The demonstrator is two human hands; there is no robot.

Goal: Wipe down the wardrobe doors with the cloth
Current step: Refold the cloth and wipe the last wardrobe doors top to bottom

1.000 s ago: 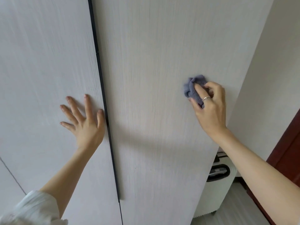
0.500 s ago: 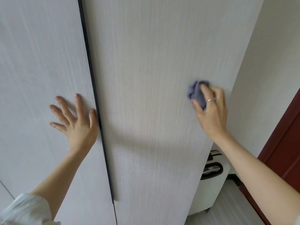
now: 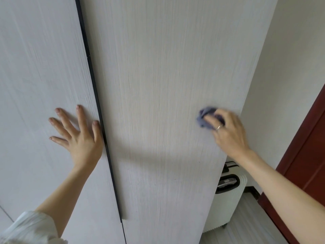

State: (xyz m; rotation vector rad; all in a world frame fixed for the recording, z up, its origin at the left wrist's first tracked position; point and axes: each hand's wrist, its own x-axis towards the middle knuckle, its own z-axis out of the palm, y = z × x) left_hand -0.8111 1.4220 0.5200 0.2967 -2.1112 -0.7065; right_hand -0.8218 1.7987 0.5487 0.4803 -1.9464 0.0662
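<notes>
Cloth (image 3: 204, 118) bunched under right hand (image 3: 228, 131) | left hand (image 3: 79, 136) flat on door (image 3: 158, 85)

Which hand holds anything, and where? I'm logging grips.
The right hand grips the bunched cloth around its middle; the left hand lies flat on the door, holding nothing.

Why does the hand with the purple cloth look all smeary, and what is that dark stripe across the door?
In the head view, the right hand and the crumpled purple-blue cloth it grips are motion-blurred, while the left hand, flat on the pale wood-grain left door, looks sharp. The dark band is a soft shadow crossing the pale wood-grain right door; the wide lens makes the doors lean.
</notes>
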